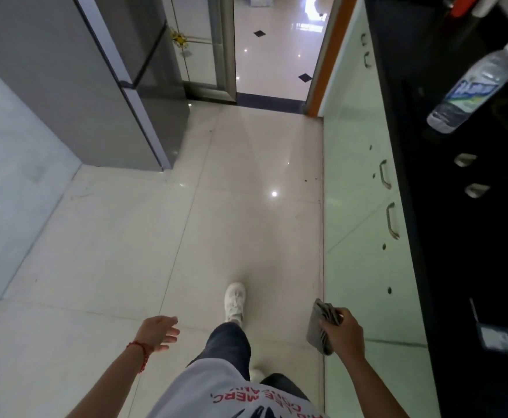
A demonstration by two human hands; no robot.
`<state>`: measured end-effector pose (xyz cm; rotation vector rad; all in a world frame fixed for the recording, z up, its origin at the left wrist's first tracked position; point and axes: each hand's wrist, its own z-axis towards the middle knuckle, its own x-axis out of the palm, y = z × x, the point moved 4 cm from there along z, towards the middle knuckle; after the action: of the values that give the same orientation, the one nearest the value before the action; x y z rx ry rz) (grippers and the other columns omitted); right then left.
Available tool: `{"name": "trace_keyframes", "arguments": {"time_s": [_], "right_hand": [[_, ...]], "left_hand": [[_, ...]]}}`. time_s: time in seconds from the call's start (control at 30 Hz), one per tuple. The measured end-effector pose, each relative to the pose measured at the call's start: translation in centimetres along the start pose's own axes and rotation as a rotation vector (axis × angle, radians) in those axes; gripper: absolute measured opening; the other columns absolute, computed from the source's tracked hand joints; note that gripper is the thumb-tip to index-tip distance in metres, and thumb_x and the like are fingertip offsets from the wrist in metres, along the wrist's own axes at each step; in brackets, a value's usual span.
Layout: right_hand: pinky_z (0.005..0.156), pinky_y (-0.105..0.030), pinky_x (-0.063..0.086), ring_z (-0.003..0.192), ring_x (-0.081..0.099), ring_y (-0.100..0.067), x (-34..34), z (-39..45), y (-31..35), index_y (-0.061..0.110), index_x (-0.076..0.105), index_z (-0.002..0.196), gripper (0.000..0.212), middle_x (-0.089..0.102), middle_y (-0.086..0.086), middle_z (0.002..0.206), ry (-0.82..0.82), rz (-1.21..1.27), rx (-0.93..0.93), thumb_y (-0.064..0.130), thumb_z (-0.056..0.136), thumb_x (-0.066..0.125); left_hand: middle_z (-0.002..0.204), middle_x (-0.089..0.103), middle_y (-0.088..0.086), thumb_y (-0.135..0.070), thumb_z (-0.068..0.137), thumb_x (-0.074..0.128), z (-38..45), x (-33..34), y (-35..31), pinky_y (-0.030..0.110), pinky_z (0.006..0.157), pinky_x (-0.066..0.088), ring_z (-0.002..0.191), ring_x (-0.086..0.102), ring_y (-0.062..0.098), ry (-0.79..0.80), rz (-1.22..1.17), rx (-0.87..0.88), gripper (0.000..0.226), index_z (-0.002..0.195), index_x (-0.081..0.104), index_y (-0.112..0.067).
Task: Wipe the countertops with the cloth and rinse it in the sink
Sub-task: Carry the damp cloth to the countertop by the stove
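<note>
I see my right hand [341, 330] low beside the cabinet fronts [358, 182], fingers curled round the folded grey cloth [322, 327], which hangs below them; my left hand [156, 331] hangs loose and holds nothing; the black countertop [458, 236] lies right of the cloth.

Bright doorway glare, perhaps motion-blurred
</note>
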<state>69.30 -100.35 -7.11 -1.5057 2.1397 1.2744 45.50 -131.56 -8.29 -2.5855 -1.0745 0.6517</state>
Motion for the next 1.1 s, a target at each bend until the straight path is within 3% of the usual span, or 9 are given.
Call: {"name": "trace_keyframes", "arguments": {"time_s": [0.27,0.63,0.93,1.1], "right_hand": [[0.073,-0.033,0.048,0.093,0.062,-0.032,-0.9,13.1,13.4,0.006,0.058,0.111,0.039,0.067,-0.019,0.105,-0.032,-0.05,-0.012,0.023,0.079,0.071],[0.071,-0.034,0.047,0.089,0.063,-0.034,-3.7,28.6,24.2,0.009,0.059,0.109,0.034,0.068,-0.019,0.1,-0.049,-0.07,0.098,0.024,0.08,0.068],[0.067,-0.029,0.042,0.085,0.06,-0.029,-8.2,43.5,37.0,0.005,0.056,0.114,0.035,0.066,-0.019,0.107,0.012,-0.047,0.08,0.021,0.083,0.064],[0.062,-0.028,0.039,0.075,0.054,-0.021,-11.0,50.2,46.2,0.006,0.059,0.109,0.03,0.067,-0.017,0.1,-0.03,0.043,0.009,0.018,0.083,0.064]], "left_hand": [[0.075,0.061,0.012,-0.015,0.09,0.053,9.3,-0.8,-16.9,0.026,0.06,0.039,0.066,0.053,0.023,0.017,0.0,-0.024,0.013,0.089,0.057,-0.003],[0.074,0.062,0.005,-0.019,0.09,0.052,18.4,4.4,-46.3,0.024,0.059,0.041,0.065,0.057,0.016,0.137,0.115,0.183,0.013,0.081,0.058,-0.012],[0.077,0.061,0.009,-0.018,0.091,0.051,25.0,7.0,-59.8,0.025,0.062,0.042,0.069,0.056,0.02,0.084,0.12,0.095,0.013,0.09,0.057,-0.007],[0.092,0.061,0.017,-0.017,0.092,0.05,28.2,7.0,-67.3,0.024,0.062,0.041,0.079,0.055,0.027,0.057,0.137,0.094,0.016,0.095,0.056,-0.003]]}}
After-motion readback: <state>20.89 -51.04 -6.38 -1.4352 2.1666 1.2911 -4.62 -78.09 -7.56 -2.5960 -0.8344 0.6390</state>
